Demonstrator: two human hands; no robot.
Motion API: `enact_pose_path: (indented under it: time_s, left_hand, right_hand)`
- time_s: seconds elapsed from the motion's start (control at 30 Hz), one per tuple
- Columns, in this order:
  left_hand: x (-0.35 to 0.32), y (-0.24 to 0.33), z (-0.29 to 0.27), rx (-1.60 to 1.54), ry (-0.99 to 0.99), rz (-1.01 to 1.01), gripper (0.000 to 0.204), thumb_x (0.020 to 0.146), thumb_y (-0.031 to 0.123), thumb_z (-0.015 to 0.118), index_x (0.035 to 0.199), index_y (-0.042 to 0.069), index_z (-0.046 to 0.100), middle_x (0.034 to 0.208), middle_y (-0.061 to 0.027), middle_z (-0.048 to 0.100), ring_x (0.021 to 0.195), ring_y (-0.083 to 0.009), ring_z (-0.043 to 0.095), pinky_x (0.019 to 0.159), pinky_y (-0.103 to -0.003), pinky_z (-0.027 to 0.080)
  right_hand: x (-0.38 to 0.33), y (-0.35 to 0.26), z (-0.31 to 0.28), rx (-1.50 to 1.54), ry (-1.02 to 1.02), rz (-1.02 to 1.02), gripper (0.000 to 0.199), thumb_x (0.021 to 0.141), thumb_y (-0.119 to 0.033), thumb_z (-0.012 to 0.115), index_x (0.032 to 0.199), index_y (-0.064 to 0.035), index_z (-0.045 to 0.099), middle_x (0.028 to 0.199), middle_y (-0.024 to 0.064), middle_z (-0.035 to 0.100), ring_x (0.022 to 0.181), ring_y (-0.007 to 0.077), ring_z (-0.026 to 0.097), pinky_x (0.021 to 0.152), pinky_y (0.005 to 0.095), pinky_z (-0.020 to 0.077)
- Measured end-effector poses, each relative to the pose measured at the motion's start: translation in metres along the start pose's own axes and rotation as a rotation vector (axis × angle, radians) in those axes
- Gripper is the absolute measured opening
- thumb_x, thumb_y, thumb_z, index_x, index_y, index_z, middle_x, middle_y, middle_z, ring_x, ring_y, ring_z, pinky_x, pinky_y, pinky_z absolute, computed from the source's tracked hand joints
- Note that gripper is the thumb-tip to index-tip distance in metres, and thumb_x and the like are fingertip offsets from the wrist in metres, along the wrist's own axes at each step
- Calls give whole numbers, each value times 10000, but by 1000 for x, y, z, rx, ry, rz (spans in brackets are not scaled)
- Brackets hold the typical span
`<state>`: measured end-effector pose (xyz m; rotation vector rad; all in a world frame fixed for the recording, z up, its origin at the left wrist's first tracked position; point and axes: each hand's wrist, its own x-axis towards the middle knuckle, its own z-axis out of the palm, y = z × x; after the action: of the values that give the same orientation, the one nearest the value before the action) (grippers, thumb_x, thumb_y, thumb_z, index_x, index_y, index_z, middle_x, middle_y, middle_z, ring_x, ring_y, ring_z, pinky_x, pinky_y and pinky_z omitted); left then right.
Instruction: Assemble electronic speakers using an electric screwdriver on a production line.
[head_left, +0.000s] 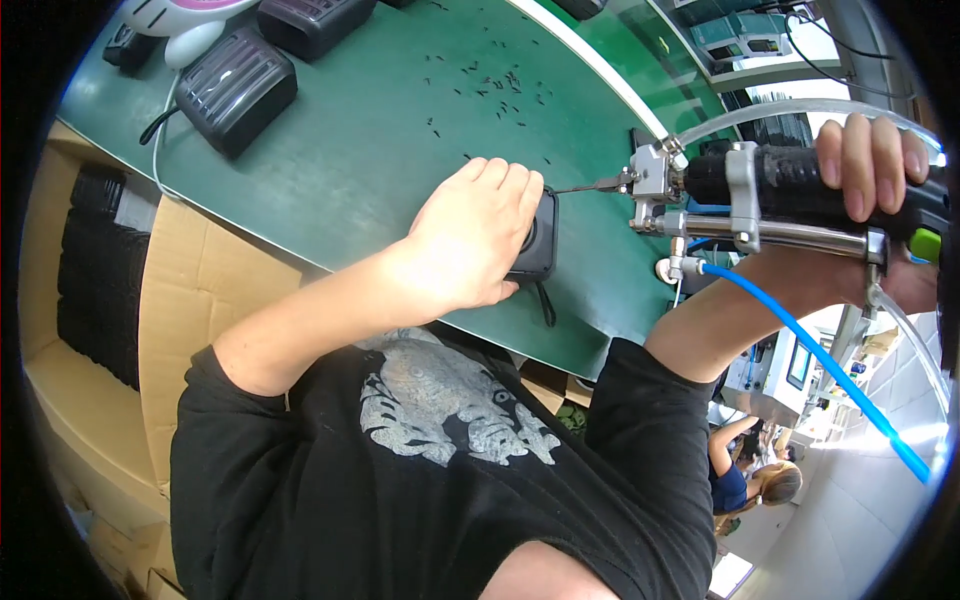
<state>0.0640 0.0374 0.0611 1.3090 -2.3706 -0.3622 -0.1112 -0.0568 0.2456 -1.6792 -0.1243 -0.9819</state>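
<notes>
two hands of ours are busy at the near edge of the green table [350, 160]. our left hand [472, 230] lies over a small black case [541, 240], its fingers close together and curled across the top, clamped on it. the case sits on the table, right in front of our black shirt [420, 500], with a short wrist strap [547, 305] trailing from its near side. our right hand [868, 165] is wrapped around the dark grip of a power driver [790, 178], its fingers side by side and clamped on that grip. we see the driver lying roughly level, its thin bit [585, 188] pointing left to the case's far right corner; we cannot tell whether the tip touches. a blue hose [800, 335] runs from the driver's metal fittings, and a clear tube [780, 106] arches above it. beyond our left hand, many tiny dark screws [505, 82] are scattered over the tabletop. to the far left we have two black ribbed cases [235, 90] close together, and below them an open cardboard box [210, 270] with stacked black pieces [98, 285] inside.
</notes>
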Motion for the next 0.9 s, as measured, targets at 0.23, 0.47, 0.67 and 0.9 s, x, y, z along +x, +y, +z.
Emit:
enact_pose_path:
  time_s: [0.23, 0.47, 0.67, 0.9]
  left_hand:
    - [-5, 0, 9, 73, 124, 54, 888, 588, 360, 845, 1245, -92, 456, 1071, -154, 528, 1029, -293, 527, 965, -376, 412]
    - [4, -1, 13, 88, 46, 7, 824, 615, 405, 822, 1200, -71, 492, 1034, -134, 543, 1015, -268, 531, 939, -351, 422]
    - [6, -1, 17, 138, 150, 26, 797, 640, 445, 808, 1174, -68, 515, 1018, -118, 556, 1004, -240, 532, 923, -335, 432]
    - [3, -1, 18, 141, 164, 37, 842, 641, 449, 815, 1220, -71, 495, 1047, -121, 557, 1030, -241, 532, 931, -333, 430]
  right_hand:
    - [-9, 5, -9, 36, -63, 182, 638, 886, -640, 531, 1089, -36, 557, 840, 45, 559, 695, 170, 542, 686, 345, 402]
    - [-7, -14, -1, 38, 91, 94, 618, 757, -579, 697, 1037, -55, 524, 835, 31, 532, 696, 160, 516, 703, 331, 381]
    - [-2, -79, 29, 74, 5, 124, 588, 835, -537, 611, 1108, -29, 497, 873, 83, 559, 696, 225, 570, 657, 397, 440]
    - [-16, -77, 57, -154, 106, 132, 539, 986, -512, 463, 1138, 5, 484, 854, 140, 567, 657, 276, 598, 584, 433, 494]
